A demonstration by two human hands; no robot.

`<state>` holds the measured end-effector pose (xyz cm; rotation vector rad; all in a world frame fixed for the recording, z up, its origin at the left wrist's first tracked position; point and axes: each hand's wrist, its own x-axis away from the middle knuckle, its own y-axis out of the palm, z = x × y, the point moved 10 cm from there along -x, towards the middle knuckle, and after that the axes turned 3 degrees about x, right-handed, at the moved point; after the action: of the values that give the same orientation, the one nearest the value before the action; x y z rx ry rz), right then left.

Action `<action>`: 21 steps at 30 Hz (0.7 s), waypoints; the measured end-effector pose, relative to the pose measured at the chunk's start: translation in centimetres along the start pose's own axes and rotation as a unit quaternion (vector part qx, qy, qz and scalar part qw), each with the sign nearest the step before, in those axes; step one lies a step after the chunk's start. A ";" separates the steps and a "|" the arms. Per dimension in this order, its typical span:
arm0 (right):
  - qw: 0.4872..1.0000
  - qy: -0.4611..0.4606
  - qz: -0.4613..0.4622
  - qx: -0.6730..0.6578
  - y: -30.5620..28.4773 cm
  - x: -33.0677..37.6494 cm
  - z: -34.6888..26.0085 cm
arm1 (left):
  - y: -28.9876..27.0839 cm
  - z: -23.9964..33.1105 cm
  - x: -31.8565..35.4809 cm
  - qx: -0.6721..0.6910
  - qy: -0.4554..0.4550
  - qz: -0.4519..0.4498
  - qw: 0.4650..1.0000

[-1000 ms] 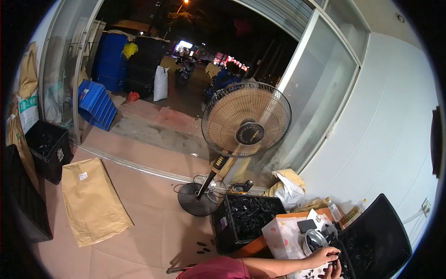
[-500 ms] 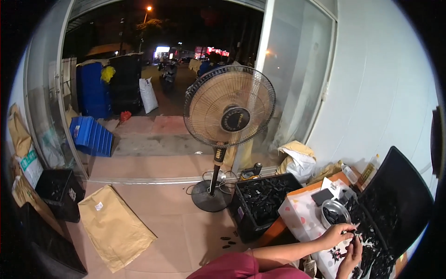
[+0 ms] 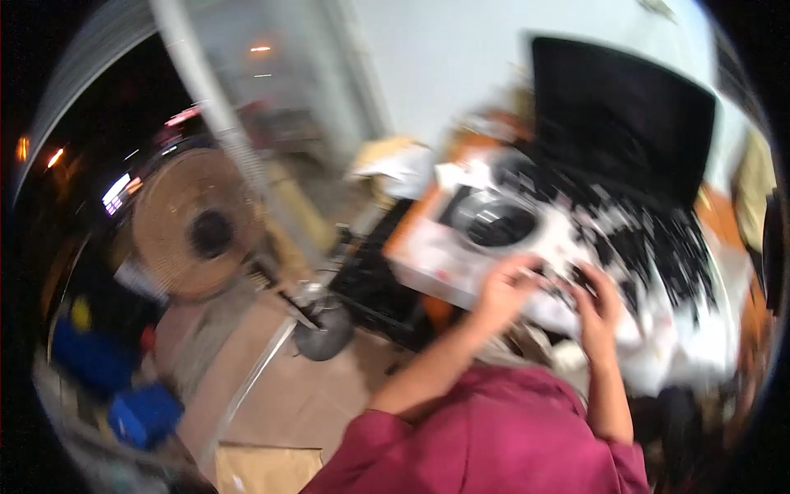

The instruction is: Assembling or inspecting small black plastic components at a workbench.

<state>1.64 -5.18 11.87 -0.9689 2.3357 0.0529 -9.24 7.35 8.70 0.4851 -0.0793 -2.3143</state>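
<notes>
Over the white-covered table (image 3: 428, 267), my left hand (image 3: 508, 288) is closed in a pinch, its fingertips near a small dark thing too smeared to make out. Close by on the right, my right hand (image 3: 599, 303) bends its thumb and fingers around a small black piece (image 3: 583, 281). A round metal bowl (image 3: 496, 221) with dark contents stands just beyond my left hand. Many loose black pieces (image 3: 671, 255) lie heaped to the right of my hands, in front of an upright black panel (image 3: 621, 115). Motion blurs the whole picture.
Left of the table, a black crate (image 3: 374, 284) stands on the floor. Farther left is a standing fan (image 3: 197, 226) with a round base (image 3: 323, 331). A brown paper sack (image 3: 267, 471) lies at the lower edge, and a white-and-tan bag (image 3: 399, 169) leans behind the table.
The view has swung right toward the table, so the fan and doorway now sit farther left and tilted. My hands appear nearer the middle, a little farther apart than before.
</notes>
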 end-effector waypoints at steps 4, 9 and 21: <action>0.995 -0.095 -0.023 -0.002 0.3 -1.2 -2.7 | 0.3 2.0 -0.7 -0.104 0.055 0.005 0.993; 0.995 -0.094 -0.013 0.016 -1.6 -1.8 -1.2 | 3.4 0.6 -2.1 -0.062 0.020 -0.060 0.996; 0.972 -0.153 0.001 0.177 -0.9 -1.3 0.3 | 4.3 -2.6 -3.2 -0.045 0.028 -0.088 0.995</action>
<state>3.14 -4.95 12.55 -0.7225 1.9756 -0.1950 -3.35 6.79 8.19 0.5290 0.0974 -2.4614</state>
